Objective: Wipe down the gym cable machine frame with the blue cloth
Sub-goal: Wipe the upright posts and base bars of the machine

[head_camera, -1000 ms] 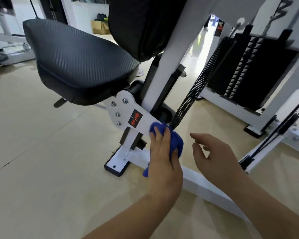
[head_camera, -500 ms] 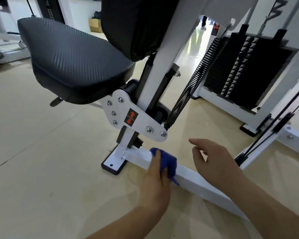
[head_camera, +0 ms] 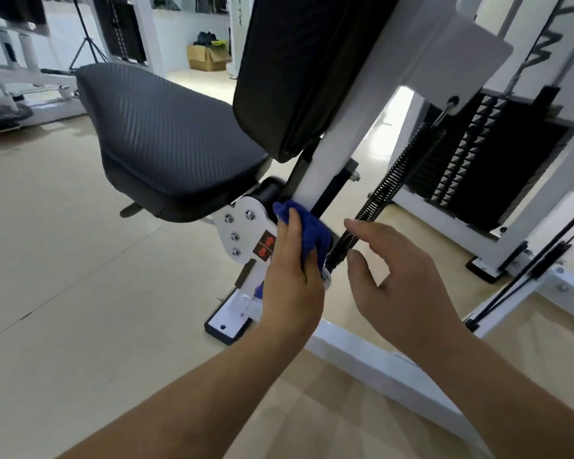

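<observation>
Fingers of left hand (head_camera: 292,286) clamp blue cloth (head_camera: 309,226) against white frame (head_camera: 315,180); right hand (head_camera: 408,293) fingers apart, near spring (head_camera: 378,197).

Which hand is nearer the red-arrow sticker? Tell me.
Left. The left hand, holding the cloth, lies right beside the sticker. The right hand hangs apart, on the far side of the spring.
</observation>
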### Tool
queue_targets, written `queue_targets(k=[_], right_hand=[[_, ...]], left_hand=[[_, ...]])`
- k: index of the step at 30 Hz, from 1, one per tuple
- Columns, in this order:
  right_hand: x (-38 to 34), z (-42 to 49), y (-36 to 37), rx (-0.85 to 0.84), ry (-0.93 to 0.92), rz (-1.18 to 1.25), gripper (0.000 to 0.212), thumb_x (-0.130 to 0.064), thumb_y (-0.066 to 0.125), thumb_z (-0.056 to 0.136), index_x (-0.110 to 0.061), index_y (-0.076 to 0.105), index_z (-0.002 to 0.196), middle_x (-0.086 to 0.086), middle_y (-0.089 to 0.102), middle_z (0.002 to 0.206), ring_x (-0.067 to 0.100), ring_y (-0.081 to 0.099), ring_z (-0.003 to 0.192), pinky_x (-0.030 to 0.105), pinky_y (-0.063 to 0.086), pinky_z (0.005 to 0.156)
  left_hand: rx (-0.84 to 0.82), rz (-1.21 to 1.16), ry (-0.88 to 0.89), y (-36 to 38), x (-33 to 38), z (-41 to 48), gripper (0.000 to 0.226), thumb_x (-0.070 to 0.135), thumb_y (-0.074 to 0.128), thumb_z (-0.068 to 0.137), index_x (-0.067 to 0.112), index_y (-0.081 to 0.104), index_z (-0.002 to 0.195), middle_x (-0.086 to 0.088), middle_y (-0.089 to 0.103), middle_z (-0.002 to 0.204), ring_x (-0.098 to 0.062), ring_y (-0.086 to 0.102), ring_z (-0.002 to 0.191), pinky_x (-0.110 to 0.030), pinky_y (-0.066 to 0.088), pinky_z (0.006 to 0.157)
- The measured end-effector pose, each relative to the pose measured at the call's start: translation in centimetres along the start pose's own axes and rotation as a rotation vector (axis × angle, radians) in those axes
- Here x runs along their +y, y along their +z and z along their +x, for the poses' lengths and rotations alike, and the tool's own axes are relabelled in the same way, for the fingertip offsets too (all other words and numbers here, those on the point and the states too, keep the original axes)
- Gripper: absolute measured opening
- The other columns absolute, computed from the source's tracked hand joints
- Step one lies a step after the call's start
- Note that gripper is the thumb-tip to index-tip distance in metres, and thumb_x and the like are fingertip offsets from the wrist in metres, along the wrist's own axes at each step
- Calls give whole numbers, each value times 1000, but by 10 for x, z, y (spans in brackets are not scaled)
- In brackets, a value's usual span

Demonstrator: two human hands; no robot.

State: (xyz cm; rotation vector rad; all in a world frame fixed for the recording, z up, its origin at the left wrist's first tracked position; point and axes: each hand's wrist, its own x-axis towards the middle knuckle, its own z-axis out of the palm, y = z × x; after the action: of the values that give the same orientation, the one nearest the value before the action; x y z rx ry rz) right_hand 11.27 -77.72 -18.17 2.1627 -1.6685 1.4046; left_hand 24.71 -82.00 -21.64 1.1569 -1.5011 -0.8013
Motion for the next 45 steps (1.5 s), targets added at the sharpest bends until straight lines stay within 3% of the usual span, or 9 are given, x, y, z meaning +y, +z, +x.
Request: queue_targets(k=[3, 8, 13, 21, 28, 32, 36, 42, 45], right_hand=[[-1, 21, -13, -53, 18, -65, 39, -17, 59, 97, -17, 64, 135, -5, 64, 135, 7, 57, 126, 20, 46, 103], [-2, 30, -33, 84, -126, -190, 19, -13, 66, 93, -14, 72, 111, -3, 63, 108, 17, 62, 99, 25, 51, 82], [-15, 61, -55, 132, 422, 188, 25, -39, 68, 95, -33, 52, 113, -18, 64, 101, -5, 61, 99, 11, 47, 83], [-10, 80, -59, 128, 487, 250, 13, -41, 66, 98, -34, 57, 106, -17, 67, 91, -13, 60, 85, 0, 41, 67], [-4, 90, -67, 52, 563, 252, 13, -45, 69, 94, -36, 62, 101, -12, 73, 86, -2, 66, 78, 20, 47, 67], [-4, 96, -77, -2, 592, 272, 14, -44, 72, 92, -34, 64, 98, -10, 74, 86, 2, 69, 79, 24, 48, 68], [-5, 95, -80, -18, 572, 302, 16, -45, 68, 94, -33, 66, 104, -9, 74, 87, 2, 69, 79, 26, 52, 73], [-2, 98, -82, 14, 563, 294, 14, -49, 66, 95, -37, 67, 101, -9, 75, 93, 13, 73, 91, 48, 59, 88], [-8, 102, -88, 22, 563, 297, 17, -48, 65, 96, -34, 66, 105, -7, 74, 93, 13, 72, 88, 50, 59, 86]], left_hand=[[-2, -18, -61, 8, 3, 3, 61, 32, 37, 104, 39, 15, 160, 2, 32, 164, -22, 45, 140, -42, 45, 110], [-26, -48, 158, 9, 51, 17, 61, 24, 38, 106, 41, 16, 159, -1, 48, 153, -18, 60, 120, -24, 51, 90], [-55, 107, 306, 6, 45, 26, 67, 23, 35, 102, 50, 6, 156, 10, 15, 169, -14, 32, 150, -37, 44, 113], [-47, 117, 297, 13, 43, 19, 68, 19, 38, 105, 47, 4, 156, 23, 1, 167, -13, 23, 153, -38, 40, 117], [-11, 107, 297, 18, 38, 20, 76, 17, 36, 104, 64, -4, 148, 31, -6, 164, -2, 10, 154, -36, 35, 120], [-49, 60, 266, 21, 61, 17, 74, 18, 38, 105, 62, 1, 152, 40, -7, 160, -17, 24, 154, -54, 49, 105], [-76, 137, 384, 29, 82, 26, 68, 14, 39, 98, 29, 18, 161, 11, 10, 169, -9, 13, 155, -46, 31, 121], [-83, 162, 313, 10, 44, 17, 71, 25, 36, 100, 61, 0, 151, 25, 6, 166, -6, 21, 153, -41, 38, 118], [-81, 179, 326, 2, 48, 22, 67, 23, 39, 104, 50, 10, 157, 12, 20, 167, -15, 34, 149, -39, 44, 112]])
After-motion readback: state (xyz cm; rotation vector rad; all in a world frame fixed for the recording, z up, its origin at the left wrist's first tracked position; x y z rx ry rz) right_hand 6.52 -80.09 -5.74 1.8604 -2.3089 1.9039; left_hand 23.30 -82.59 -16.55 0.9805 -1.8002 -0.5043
